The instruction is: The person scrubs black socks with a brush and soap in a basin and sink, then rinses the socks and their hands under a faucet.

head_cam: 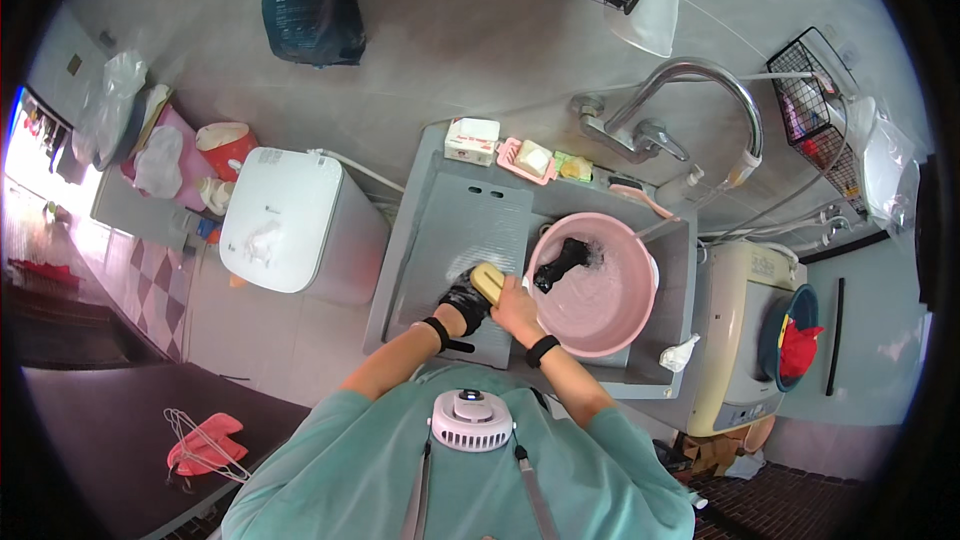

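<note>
My left hand (465,304) is inside a wet black sock (459,298), over the lower part of the grey washboard (480,225); its fingers are hidden by the fabric. My right hand (517,309) grips a scrubbing brush with a yellow back (487,283), which rests against the sock. Beside it, in the sink's right part, a pink basin (646,315) holds cloudy water and another black sock (562,262). Water runs from the chrome faucet (697,71) through a clear stream or tube into the basin.
Along the sink's back ledge are a soap box (471,141), a pink soap dish (510,159) and a pink-handled brush (645,196). A white cloth (679,354) lies on the right rim. A white bin (281,217) stands left, a washing machine (739,315) right.
</note>
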### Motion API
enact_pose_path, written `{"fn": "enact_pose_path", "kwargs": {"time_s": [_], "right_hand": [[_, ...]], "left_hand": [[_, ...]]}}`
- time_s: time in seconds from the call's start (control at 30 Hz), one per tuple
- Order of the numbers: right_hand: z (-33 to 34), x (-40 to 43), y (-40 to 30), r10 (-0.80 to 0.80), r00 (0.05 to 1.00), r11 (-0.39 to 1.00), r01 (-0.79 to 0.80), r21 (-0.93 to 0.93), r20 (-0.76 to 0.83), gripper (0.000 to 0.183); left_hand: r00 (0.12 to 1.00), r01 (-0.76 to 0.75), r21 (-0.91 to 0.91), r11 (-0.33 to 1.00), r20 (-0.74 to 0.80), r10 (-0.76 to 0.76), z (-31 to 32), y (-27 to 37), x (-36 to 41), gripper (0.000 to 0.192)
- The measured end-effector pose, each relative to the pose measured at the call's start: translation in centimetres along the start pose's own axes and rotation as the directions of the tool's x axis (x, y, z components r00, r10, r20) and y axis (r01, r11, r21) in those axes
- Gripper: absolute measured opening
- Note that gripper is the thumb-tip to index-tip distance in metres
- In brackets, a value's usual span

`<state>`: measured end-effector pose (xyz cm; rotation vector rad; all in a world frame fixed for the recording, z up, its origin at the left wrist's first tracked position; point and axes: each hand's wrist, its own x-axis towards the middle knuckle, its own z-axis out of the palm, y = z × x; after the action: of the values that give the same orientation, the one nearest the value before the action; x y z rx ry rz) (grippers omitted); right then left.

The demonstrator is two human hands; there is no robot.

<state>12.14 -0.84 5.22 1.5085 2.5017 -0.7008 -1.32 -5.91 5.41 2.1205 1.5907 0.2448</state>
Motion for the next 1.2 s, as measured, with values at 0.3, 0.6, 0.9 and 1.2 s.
{"fn": "enact_pose_path", "kwargs": {"time_s": [0.3,0.6,0.9,1.2], "right_hand": [[-0.3,-0.2,-1.4,-0.313,0.91,0.947,0.322,-0.012,-0.272,0.066],[-0.2,0.0,-1.1,-0.226,0.956,0.97,0.238,0.045,-0.189,0.06],[-2.4,0.7,2.7,-0.363,0.928,0.932,0.36,0.049,0.08,0.055],[-2.1,1.5,1.9,-0.655,0.755,0.725,0.624,-0.291,-0.014,0.039]], "left_hand": [[0.997,0.043,0.029,0.999,-0.072,-0.04,3.8,-1.4,-0.9,0.047],[0.998,-0.023,-0.032,0.999,-0.055,0.021,3.1,-1.6,-0.1,0.038],[0.97,0.242,-0.332,0.912,0.053,-0.238,-0.1,-0.2,0.6,0.035],[1.0,0.018,-0.208,0.978,-0.016,-0.022,2.7,-2.0,0.0,0.04]]}}
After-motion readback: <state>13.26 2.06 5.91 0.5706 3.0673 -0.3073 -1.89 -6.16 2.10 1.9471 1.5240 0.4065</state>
